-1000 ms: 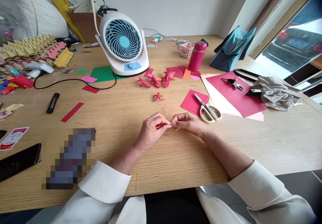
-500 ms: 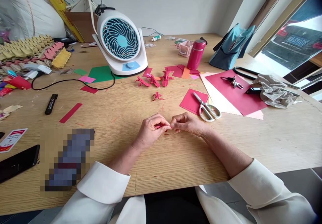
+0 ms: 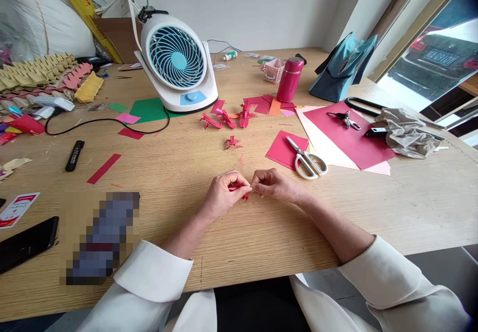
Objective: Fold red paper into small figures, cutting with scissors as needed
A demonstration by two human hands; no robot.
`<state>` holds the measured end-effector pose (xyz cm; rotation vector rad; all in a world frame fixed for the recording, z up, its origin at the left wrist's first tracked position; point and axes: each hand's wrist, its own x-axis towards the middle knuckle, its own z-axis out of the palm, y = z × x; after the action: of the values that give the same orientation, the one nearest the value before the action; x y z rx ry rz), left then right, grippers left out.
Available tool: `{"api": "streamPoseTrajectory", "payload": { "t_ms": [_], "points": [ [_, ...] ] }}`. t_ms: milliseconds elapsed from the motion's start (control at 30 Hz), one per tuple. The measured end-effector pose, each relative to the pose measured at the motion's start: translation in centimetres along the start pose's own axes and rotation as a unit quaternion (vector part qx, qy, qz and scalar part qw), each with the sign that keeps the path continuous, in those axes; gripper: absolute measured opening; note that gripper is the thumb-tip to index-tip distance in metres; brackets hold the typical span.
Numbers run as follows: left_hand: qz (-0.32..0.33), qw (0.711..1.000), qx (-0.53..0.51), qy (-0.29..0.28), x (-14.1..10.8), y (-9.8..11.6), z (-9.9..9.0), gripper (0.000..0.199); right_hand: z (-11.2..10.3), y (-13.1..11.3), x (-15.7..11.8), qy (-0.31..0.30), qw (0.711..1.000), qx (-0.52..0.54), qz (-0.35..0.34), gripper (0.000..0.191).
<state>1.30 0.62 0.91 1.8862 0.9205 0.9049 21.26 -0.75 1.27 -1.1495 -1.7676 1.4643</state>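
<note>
Between thumb and fingers, my left hand [image 3: 228, 191] pinches a small red folded paper piece [image 3: 245, 195], mostly hidden by the hand. My right hand [image 3: 273, 184] is closed with its fingertips meeting the left ones at the piece's edge; the bit it grips is too small to make out. Beyond the hands lies a small red paper figure [image 3: 232, 142], and several more red figures [image 3: 244, 116] sit farther back. White-handled scissors [image 3: 306, 159] rest partly on red paper squares [image 3: 283, 149], to the right of the hands.
A white and blue fan [image 3: 179, 63] stands at the back, its black cable looping left. Behind right are a pink bottle [image 3: 290, 79], a teal bag [image 3: 342, 68] and large red paper [image 3: 347, 138]. A marker [image 3: 75, 156], red strip [image 3: 104, 168] and phone [image 3: 29, 244] lie left.
Both hands stay together with only slight finger movement. A little more of the red piece shows below the left fingers. The view has shifted very slightly.
</note>
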Motion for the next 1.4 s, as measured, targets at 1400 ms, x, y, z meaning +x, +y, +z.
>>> {"api": "streamPoseTrajectory", "payload": {
  "t_ms": [1400],
  "points": [
    [0.16, 0.953, 0.249, 0.063, -0.3, 1.1, -0.6, 0.012, 0.3, 0.3, 0.2, 0.027, 0.997, 0.064, 0.025, 0.034]
  ]
}}
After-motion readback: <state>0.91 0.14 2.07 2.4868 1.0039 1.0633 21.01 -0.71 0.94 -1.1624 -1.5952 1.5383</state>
